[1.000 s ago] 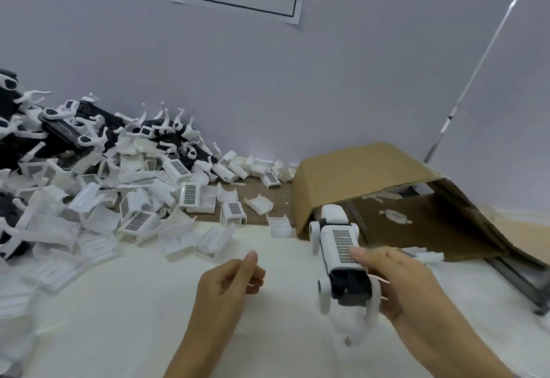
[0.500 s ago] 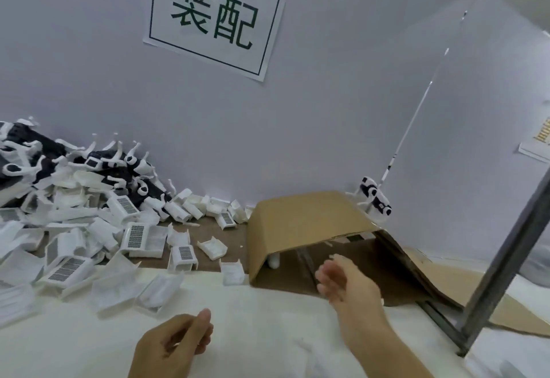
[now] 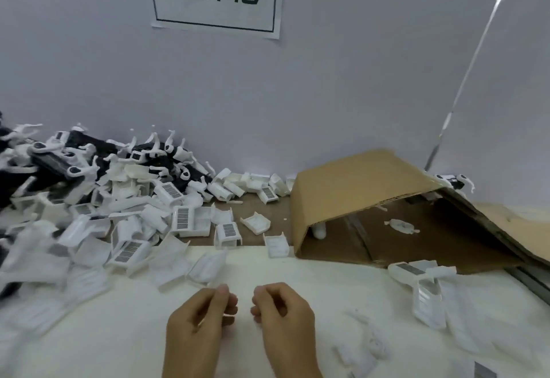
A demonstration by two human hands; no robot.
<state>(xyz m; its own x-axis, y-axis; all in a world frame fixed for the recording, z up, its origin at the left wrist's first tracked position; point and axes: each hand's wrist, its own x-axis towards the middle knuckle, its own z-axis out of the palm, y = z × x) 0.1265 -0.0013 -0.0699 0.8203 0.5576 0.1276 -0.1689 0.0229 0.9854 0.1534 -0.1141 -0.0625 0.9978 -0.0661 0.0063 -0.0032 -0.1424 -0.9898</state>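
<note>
My left hand (image 3: 199,315) hovers low over the white table top (image 3: 119,333), fingers curled, pinching a small white plastic piece (image 3: 228,315) that barely shows. My right hand (image 3: 282,315) is just to its right, fingers curled inward, with nothing visible in it; the two hands are a short gap apart. A finished white-and-black toy robot dog (image 3: 454,182) lies behind the far right edge of the cardboard flap (image 3: 357,181).
A big heap of white shells with barcode labels (image 3: 125,228) and black-and-white bodies (image 3: 74,157) fills the left side up to the wall. An open cardboard box (image 3: 431,237) lies on its side at right. Loose white parts (image 3: 416,273) sit right of my hands.
My right hand held the robot dog a second ago; the dog now lies behind the cardboard. The right hand has come back beside the left. The view tilted up, then down again.
</note>
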